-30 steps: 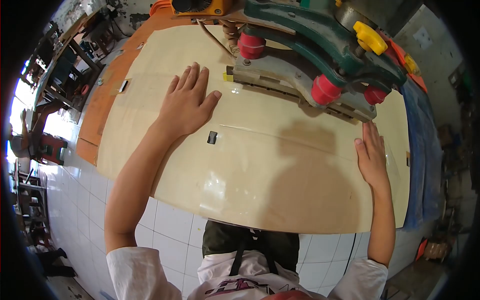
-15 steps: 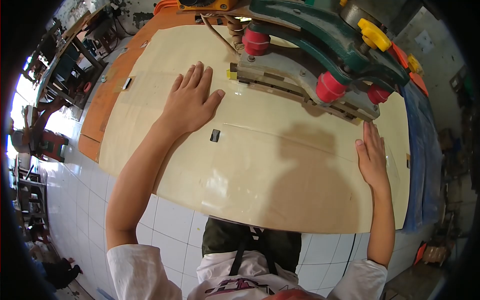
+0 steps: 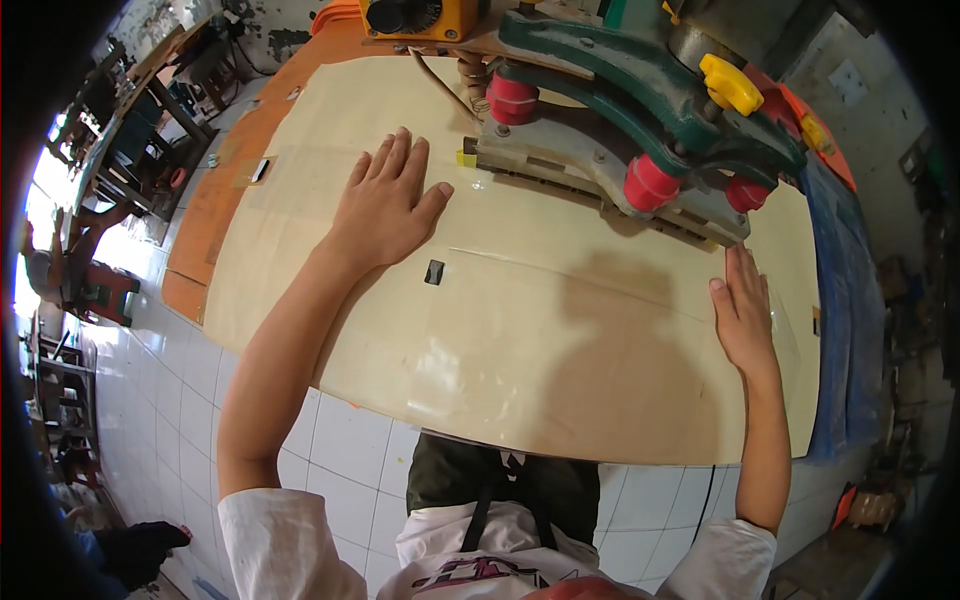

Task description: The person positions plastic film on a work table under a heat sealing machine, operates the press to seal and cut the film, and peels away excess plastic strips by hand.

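Overhanging orange tabletop (image 3: 195, 268): cream sheet (image 3: 500, 385). L hand (image 3: 388, 215) flat on it, fingers slightly apart, nothing gripped. Press bar (image 3: 590, 180) ctr. R hand (image 3: 742, 315) flat, no grip, tips nr bar's R end; poss. pinch if bar drops, skewed sheet if palms slip.

Broad cream sheet (image 3: 500, 330), glossy in patches, faintly creased, spread flat over an orange-brown tabletop (image 3: 208, 235)

The left hand (image 3: 388, 212) lies flat on the cream sheet (image 3: 500, 380), left of centre; the right hand (image 3: 742, 315) rests far right, beside the green press (image 3: 650, 78).
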A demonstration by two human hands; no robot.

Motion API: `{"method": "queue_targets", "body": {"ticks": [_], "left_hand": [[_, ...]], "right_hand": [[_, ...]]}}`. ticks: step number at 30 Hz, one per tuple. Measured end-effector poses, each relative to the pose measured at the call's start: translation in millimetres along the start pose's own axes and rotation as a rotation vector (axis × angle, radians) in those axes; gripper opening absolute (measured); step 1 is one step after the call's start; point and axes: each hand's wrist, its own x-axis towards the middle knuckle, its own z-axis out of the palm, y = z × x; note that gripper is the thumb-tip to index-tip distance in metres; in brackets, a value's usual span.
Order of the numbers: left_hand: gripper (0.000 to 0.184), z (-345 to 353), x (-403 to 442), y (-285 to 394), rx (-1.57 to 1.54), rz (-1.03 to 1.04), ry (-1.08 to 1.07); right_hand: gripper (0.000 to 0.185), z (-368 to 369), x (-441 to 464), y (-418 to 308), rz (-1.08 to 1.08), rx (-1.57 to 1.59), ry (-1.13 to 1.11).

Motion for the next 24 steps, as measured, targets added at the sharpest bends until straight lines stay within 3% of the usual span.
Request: {"method": "queue_targets", "body": {"ticks": [24], "left_hand": [[0.074, -4.2, -1.7, -6.3, -0.106, -0.014, 0.035]], "right_hand": [[0.062, -1.7, 1.3, 0.8, 0.008, -0.021, -0.036]]}}
